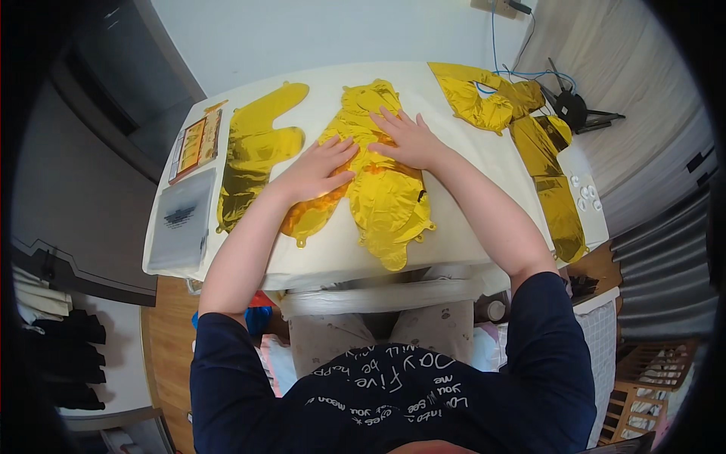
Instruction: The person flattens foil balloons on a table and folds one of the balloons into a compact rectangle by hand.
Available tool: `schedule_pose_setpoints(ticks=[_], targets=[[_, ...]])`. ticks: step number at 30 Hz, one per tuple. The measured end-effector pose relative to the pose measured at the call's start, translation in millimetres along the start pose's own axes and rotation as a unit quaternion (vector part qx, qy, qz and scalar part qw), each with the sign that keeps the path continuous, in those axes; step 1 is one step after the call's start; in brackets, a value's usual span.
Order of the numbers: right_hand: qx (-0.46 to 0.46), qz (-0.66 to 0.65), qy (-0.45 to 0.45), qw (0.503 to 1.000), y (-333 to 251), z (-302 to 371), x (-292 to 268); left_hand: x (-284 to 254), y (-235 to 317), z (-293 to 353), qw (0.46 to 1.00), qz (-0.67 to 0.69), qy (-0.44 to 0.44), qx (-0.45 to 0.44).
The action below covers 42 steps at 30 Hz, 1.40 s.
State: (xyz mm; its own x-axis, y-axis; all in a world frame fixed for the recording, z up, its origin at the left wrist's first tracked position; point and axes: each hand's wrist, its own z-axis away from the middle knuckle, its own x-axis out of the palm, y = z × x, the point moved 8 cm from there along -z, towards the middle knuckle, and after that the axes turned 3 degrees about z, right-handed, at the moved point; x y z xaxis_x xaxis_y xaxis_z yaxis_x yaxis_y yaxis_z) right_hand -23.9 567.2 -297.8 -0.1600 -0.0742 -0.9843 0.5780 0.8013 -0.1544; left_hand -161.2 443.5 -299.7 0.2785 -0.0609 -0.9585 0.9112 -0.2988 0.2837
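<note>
A deflated gold foil balloon (389, 204), shaped like a letter or figure with two legs, lies crinkled on the middle of the table. My left hand (321, 168) rests flat on its left side, fingers spread. Higher up on its right part lies my right hand (408, 141), also flat with the fingers apart. Small tabs stick out along the balloon's edges. To the left, near my left forearm, is another flat gold foil balloon (253, 155), shaped like an F. More flat gold foil (548, 151) bends along the table's right side.
A white cloth covers the table (469, 219). At its left edge lie a printed card pack (198, 147) and a grey translucent pouch (181, 219). Several small white rings (584, 193) sit at the right edge. A black router (571, 111) with a blue cable (494, 38) stands at the back right.
</note>
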Motion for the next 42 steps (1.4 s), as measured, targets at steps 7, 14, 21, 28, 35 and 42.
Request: schedule_pose_setpoints(ticks=[7,14,21,28,35,42], targets=[[0.035,-0.167,0.077,0.982,22.0,-10.3,0.7,0.6,-0.3,-1.4,1.000,-0.004,0.005,0.006],[0.014,-0.108,0.123,0.986,22.7,-13.1,3.1,-1.5,1.0,0.5,1.000,-0.002,0.004,0.002],[0.028,-0.065,0.082,0.994,19.0,-15.5,6.3,-2.5,2.9,1.5,1.000,-0.007,0.001,0.000],[0.040,-0.037,0.072,0.996,14.9,-15.5,5.5,-2.0,2.0,1.5,1.000,-0.018,0.003,-0.002],[0.029,0.017,0.068,0.997,9.0,-11.5,7.7,2.9,0.9,2.6,0.999,-0.014,-0.013,-0.036],[0.024,0.041,0.061,0.997,5.6,-12.4,9.0,-7.5,9.5,6.6,0.999,-0.029,0.022,-0.027]])
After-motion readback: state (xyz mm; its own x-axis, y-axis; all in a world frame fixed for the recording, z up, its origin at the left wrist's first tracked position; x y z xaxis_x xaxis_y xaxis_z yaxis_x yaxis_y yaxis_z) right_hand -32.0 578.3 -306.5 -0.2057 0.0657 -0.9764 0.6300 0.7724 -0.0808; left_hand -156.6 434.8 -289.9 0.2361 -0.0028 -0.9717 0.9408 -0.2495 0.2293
